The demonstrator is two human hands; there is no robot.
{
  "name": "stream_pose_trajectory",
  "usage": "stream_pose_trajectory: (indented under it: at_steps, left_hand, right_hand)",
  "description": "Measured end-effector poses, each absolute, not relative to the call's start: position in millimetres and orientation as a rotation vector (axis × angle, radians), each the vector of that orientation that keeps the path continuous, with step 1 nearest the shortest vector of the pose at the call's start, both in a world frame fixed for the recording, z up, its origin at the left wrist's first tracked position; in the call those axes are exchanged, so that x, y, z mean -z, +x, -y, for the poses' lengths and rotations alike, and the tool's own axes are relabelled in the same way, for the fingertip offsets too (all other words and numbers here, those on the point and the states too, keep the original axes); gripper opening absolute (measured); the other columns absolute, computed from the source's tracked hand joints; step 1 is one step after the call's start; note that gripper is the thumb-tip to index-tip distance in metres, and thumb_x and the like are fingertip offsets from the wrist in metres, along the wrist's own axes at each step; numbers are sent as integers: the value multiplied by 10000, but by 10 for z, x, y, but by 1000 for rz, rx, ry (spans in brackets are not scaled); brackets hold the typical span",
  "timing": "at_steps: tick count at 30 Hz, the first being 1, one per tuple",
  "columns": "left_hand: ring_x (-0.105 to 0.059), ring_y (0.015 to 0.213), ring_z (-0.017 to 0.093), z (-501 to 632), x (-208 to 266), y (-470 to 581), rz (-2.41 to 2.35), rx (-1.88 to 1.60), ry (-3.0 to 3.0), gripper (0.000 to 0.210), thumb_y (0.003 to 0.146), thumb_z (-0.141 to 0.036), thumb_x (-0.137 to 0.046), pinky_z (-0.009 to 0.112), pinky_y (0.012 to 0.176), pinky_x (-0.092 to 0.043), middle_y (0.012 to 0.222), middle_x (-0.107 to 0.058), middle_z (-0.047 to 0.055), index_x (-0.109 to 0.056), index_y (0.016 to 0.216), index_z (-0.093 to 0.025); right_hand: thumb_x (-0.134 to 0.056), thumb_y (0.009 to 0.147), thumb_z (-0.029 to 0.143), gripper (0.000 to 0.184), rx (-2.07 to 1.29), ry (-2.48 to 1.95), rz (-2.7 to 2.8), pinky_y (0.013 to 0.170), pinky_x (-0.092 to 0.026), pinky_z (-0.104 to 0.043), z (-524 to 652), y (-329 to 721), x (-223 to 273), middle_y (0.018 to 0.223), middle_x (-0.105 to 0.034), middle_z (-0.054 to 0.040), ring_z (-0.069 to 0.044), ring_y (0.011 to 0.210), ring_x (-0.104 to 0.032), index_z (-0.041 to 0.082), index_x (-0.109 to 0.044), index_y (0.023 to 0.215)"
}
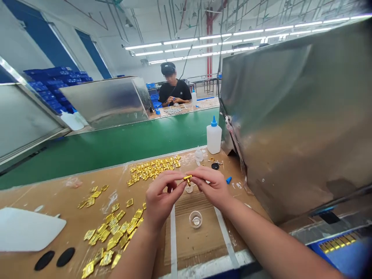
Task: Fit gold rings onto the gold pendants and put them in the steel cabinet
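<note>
Between the fingertips of both hands is a small shiny gold-coloured piece, with a short part pointing down from it. My left hand pinches its left end, and my right hand pinches the right end. Its exact kind is too small to make out. Below the hands, a small clear plastic cup stands on a cardboard sheet. Loose gold pieces lie scattered left of my left forearm. A denser group of gold pieces is spread out beyond my hands.
A white bottle with a blue cap stands at the back right, near a black disc and a blue cap. A metal panel walls off the right side. Beyond the green belt, another person sits working.
</note>
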State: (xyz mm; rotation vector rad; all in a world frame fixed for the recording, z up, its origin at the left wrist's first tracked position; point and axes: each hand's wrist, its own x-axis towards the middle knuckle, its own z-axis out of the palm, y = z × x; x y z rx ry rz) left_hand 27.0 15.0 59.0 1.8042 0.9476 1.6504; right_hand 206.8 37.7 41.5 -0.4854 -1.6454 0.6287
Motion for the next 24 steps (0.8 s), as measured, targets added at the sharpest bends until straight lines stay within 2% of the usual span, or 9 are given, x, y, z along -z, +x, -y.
stream_pose_trajectory:
  at_steps: [6,14,20,24]
  left_hand:
    - [-526,575,119,-146,-592,287,-970,-1596,1766,192,783,-172,-799,262,560,-394,846,-754,53,-831,946,-269]
    - [-523,586,104,-191,-502,268,-960,-1583,1708,160,839,-166,-745,231,555,-398,769,-721,14,-804,974,-230]
    - [-519,592,101,-259,-450,204,-1014,-1605,1714,125,852,-235,-759,234,556,-399,814,-732,23,-794,969,-205]
    - [-535,600,129,-423,-403,64,-1256,-1658,1569,230,830,-346,-778,249,561,-406,737,-698,14,-784,1001,-194]
  right_hand:
    - [-585,1000,143,335,-565,-497,1741,745,-565,-300,-355,2070,-387,973,-698,-49,-158,846,-654,292,-727,1264]
    - [-527,1001,122,468,-575,-456,1821,809,-550,-351,-308,2090,-403,1083,-643,-80,-195,969,-612,303,-608,1425]
    - [-513,999,127,493,-622,-493,1798,709,-512,-308,-313,2086,-345,1117,-600,-74,-163,851,-571,310,-571,1453]
    - [-505,999,137,436,-539,-654,1608,693,-475,-287,-357,2082,-312,1106,-576,-54,-138,802,-547,300,-610,1390]
